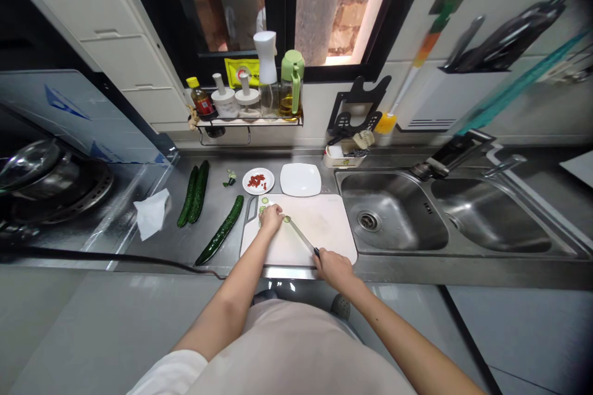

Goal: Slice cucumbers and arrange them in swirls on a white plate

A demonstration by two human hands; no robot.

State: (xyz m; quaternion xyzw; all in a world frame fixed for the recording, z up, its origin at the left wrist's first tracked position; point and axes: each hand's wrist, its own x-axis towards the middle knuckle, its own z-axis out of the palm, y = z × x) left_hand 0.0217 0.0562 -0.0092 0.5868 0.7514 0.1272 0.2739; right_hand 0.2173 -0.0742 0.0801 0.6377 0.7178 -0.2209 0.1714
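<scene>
My right hand [334, 268] grips the black handle of a kitchen knife [302, 236], its blade angled up and left across the white cutting board [319, 216]. A thin cucumber slice [287, 220] sits at the blade's tip. Right beside that tip is my left hand [271, 220], fingers bent and drawn together; what they hold, if anything, is hidden. A few more cucumber slices [264, 200] lie on the board just past my left fingers. Left of the board rests a whole cucumber [220, 231], and two more cucumbers [193, 192] lie side by side further left.
Behind the board stand a plate of red bits [258, 190] and a white square dish [300, 179]. Green scraps [230, 179] lie nearby. A double sink [393, 213] is on the right; a crumpled tissue [152, 214] and a stove with a pot [41, 166] are left. A bottle rack [250, 121] hangs above.
</scene>
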